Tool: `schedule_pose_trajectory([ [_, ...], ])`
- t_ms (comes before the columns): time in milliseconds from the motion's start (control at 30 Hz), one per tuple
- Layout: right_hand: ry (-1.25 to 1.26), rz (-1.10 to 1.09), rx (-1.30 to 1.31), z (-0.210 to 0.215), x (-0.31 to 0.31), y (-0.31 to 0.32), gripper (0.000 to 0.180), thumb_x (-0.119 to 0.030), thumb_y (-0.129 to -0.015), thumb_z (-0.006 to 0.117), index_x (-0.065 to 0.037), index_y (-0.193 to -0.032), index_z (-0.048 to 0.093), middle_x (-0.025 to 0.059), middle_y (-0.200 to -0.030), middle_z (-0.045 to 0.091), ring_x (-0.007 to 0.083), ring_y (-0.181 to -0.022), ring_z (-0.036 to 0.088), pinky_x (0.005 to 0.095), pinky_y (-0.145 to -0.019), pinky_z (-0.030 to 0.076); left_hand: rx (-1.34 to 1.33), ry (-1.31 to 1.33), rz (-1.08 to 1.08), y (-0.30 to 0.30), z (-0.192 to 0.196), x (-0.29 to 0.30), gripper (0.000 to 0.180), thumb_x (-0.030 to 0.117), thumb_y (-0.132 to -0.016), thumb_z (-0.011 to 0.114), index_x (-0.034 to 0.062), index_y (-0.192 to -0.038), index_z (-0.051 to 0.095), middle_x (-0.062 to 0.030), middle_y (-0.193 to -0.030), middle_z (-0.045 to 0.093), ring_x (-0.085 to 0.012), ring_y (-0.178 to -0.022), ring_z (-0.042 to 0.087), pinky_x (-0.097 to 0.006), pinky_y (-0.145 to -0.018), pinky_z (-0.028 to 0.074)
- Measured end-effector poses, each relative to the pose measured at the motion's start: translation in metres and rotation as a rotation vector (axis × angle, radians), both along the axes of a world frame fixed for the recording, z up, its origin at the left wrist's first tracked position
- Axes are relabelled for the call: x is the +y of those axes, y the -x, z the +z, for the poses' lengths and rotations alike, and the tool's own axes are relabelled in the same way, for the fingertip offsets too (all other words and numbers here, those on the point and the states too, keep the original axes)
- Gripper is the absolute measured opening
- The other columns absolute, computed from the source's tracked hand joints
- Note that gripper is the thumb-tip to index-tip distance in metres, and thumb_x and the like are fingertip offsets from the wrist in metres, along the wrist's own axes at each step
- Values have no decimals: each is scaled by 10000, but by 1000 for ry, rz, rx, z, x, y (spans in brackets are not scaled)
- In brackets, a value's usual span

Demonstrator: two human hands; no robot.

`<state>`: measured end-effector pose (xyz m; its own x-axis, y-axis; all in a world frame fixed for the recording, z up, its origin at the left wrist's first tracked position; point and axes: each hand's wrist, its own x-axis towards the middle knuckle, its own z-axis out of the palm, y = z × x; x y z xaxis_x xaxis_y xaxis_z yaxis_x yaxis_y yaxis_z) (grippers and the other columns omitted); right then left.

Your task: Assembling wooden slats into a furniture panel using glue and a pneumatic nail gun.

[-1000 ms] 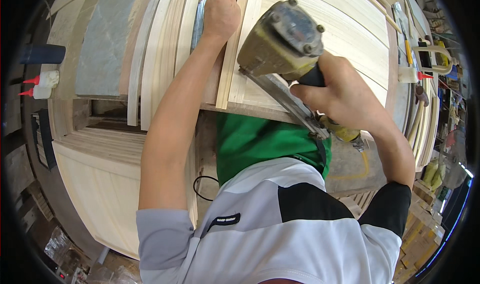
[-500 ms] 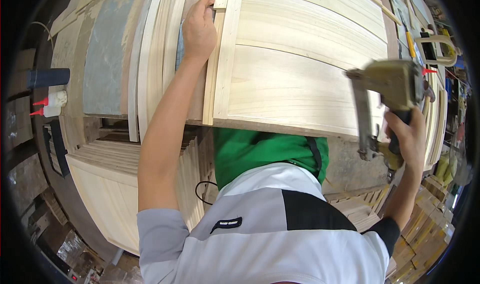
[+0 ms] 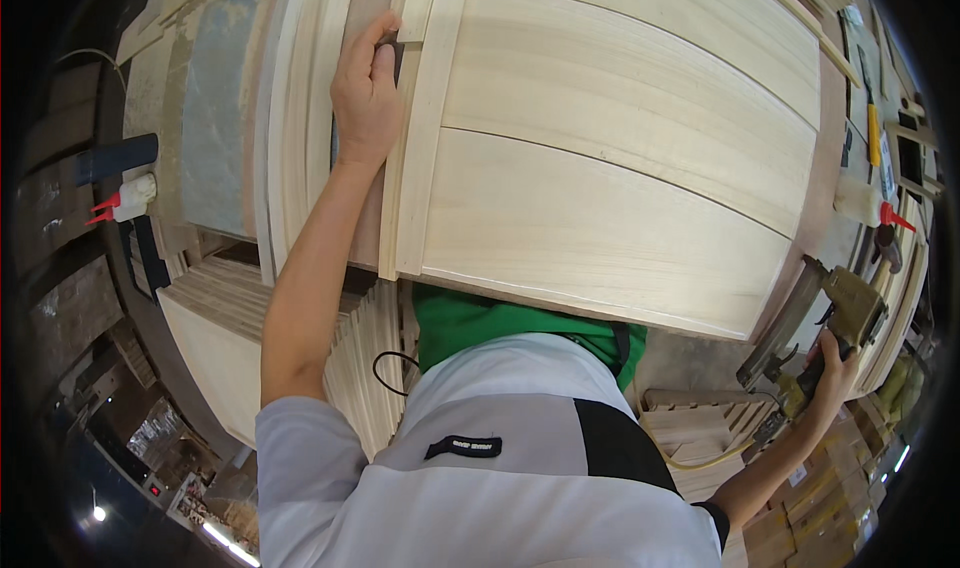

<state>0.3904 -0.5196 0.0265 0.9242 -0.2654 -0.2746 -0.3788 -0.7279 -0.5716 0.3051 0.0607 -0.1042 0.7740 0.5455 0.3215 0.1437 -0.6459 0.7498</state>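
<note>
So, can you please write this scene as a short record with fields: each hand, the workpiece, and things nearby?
left hand: left hand presses on a narrow wooden strip at the panel's left edge
right hand: right hand grips a pneumatic nail gun, held off the panel's right side
workpiece: pale wooden panel made of wide boards, lying flat
nearby left: white glue bottle with red nozzle
below: stacked wooden slats
</note>
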Motion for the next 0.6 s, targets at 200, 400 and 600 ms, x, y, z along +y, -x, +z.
schedule_pose_trajectory([
  [200,-67,-26,21,-4,-6,3,245,-239,-867,645,-6,-885,574,42,-622,546,117,-522,515,255,-492,397,20,-44,7,-4,-1,-3,317,31,-929,435,35,-1207,587,-102,-1132,623,-228,-1077,588,-309,-948,440],
  [400,-24,17,7,-13,-2,-1,267,-267,-892,632,-11,-864,561,34,-613,532,111,-504,504,261,-470,388,-99,-9,65,-2,-5,4,262,31,-916,507,27,-1150,624,-87,-1070,636,-205,-1016,607,-294,-908,460],
  [600,-107,79,-26,-14,-8,-1,267,-263,-899,627,-17,-842,539,27,-626,509,108,-501,495,265,-466,388,-77,148,240,20,41,14,221,91,-877,635,13,-1081,670,-49,-942,642,-143,-932,601,-262,-830,469],
])
